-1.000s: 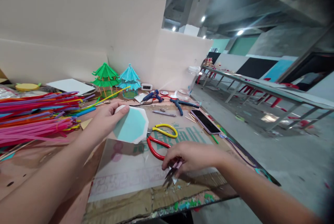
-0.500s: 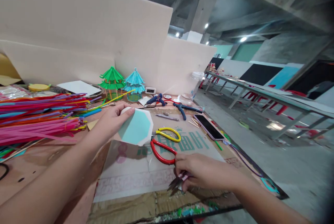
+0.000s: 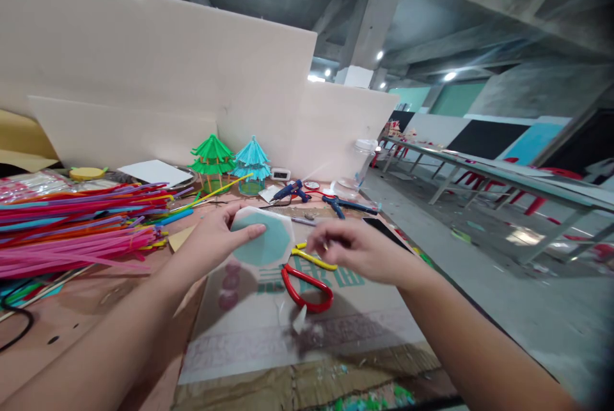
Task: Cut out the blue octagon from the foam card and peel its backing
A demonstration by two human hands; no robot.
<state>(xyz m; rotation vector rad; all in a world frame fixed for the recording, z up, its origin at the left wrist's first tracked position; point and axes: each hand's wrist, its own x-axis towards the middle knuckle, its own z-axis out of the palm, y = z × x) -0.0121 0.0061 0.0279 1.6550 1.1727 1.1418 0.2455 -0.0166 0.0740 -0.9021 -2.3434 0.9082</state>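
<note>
1. Brown cardboard-covered counter [image 3: 86, 334], printed sheet laid over its middle.
2. Heap of thin plastic straws [image 3: 71, 222], pink, red and purple, at far left.
3. Left hand [image 3: 211, 241] pinching flat octagonal card [image 3: 266, 241], teal face, white rim, raised above the sheet's far edge.
4. Right hand [image 3: 352, 248], blurred, fingers loosely curled; grip impossible to tell; lifted from near edge since earlier, snips gone from view.
5. Red-handled scissors [image 3: 307, 286] flat below both hands.
</note>
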